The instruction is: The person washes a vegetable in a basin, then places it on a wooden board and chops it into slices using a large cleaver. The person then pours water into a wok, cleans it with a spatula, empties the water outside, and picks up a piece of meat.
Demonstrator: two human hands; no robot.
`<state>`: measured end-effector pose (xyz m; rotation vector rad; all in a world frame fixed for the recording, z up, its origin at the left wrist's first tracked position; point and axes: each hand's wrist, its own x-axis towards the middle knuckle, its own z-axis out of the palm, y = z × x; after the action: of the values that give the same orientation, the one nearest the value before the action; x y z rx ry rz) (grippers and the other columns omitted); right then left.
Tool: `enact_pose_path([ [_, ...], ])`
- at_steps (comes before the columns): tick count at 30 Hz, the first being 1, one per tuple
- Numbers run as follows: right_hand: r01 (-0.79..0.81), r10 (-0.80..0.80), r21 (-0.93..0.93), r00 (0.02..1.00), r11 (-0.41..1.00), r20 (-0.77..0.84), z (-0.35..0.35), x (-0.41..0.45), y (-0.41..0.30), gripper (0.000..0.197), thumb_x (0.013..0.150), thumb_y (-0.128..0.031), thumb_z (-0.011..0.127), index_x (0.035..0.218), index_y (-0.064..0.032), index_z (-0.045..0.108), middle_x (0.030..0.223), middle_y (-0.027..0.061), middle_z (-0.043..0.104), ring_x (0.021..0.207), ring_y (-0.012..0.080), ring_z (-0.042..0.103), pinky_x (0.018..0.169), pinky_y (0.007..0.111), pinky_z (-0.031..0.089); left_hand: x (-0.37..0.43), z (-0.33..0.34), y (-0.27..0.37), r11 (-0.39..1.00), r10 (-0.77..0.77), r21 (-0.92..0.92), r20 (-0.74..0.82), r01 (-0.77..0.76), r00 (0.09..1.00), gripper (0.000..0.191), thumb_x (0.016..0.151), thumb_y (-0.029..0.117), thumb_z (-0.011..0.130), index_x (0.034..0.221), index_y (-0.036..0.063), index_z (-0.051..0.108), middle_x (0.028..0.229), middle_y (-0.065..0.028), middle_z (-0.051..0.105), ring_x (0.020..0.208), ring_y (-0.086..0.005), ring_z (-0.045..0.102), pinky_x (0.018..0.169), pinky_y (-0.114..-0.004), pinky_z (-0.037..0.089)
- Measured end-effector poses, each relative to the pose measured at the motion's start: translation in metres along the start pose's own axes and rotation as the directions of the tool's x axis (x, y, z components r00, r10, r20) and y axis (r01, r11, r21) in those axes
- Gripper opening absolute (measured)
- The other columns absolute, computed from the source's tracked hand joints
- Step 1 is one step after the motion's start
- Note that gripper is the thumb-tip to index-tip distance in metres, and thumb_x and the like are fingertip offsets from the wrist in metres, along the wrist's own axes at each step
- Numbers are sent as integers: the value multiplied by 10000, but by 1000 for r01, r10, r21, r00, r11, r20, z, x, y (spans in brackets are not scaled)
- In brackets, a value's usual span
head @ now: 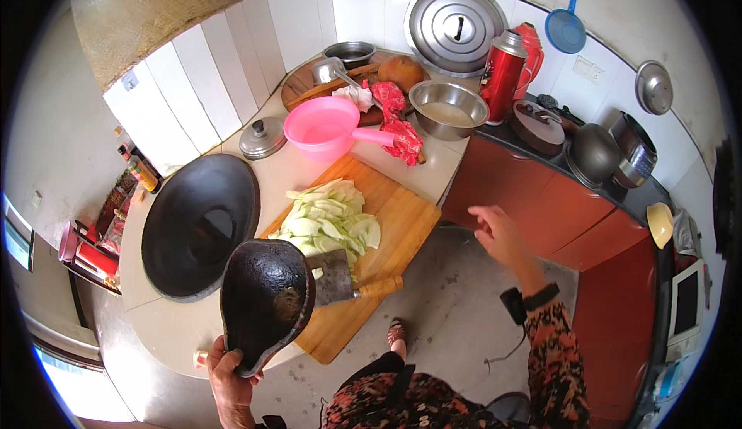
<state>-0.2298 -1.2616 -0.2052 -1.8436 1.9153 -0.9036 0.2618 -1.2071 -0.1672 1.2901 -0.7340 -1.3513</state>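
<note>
My left hand (232, 380) grips the narrow end of a dark gourd-shaped ladle (264, 298), its hollow facing up, near the table's front edge. Behind the ladle lies a wooden cutting board (400, 208) with a heap of sliced pale green vegetable (330, 214). A cleaver (333, 281) with a wooden handle rests on the board, its blade partly hidden by the ladle. A large black wok (191, 226) is set into the counter at the left. Over the floor, right of the board, my right hand (495, 235) is held up with nothing in it, its fingers apart and slightly blurred.
A pink plastic dipper (322, 122), a small metal lid (262, 138) and a steel basin (447, 110) stand behind the board. Further right are a red thermos (504, 75) and a dark counter (629, 197) with pots, above red cabinets (522, 191). Bottles (139, 171) stand beyond the wok.
</note>
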Motion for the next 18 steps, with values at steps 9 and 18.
enact_pose_path([
  [9,294,-247,-176,937,939,247,31,206,24,548,834,-74,620,1354,-103,450,1226,210,520,1059,389,570,858,453,484,32,60,2,999,43,17,-214,-40,976,295,722,149,491,945,-37,548,633,-115,599,359,-171,516,316,-240,409],
  [18,277,-25,-452,873,848,487,97,329,42,754,811,-141,676,1470,-154,309,1328,258,453,1053,375,616,839,452,524,19,136,12,997,24,73,-490,14,871,307,802,191,576,1055,18,566,767,-45,584,565,-148,545,457,-245,419],
])
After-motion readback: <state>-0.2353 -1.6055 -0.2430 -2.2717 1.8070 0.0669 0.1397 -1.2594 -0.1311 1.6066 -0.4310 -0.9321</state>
